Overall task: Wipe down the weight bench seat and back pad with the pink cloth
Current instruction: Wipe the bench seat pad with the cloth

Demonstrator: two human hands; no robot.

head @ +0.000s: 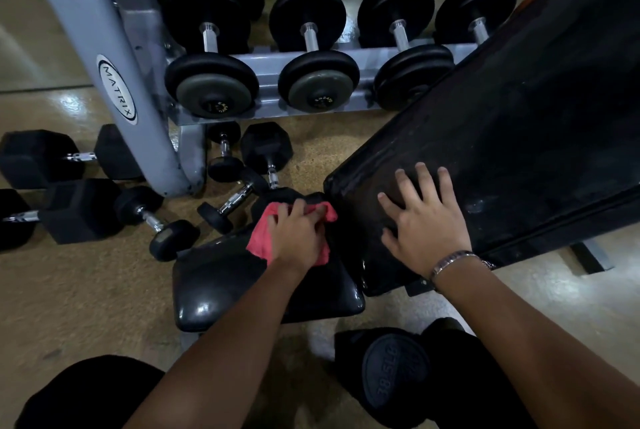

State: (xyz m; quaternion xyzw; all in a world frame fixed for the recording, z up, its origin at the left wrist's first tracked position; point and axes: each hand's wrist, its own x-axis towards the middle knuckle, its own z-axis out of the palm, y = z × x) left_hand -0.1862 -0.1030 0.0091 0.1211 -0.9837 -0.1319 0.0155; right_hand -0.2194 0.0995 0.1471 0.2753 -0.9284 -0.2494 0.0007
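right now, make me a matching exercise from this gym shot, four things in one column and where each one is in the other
Things:
1 pink cloth
2 right hand
3 wristwatch
4 round dumbbells

Places:
a on the grey rack
b flat on the back pad
c gripped by the left hand, on the seat
d round a wrist

Pairs: 1-c, 2-b, 3-d, 4-a

back pad (502, 151): cut off, right edge | pink cloth (259, 241): partly under left hand (298, 231)
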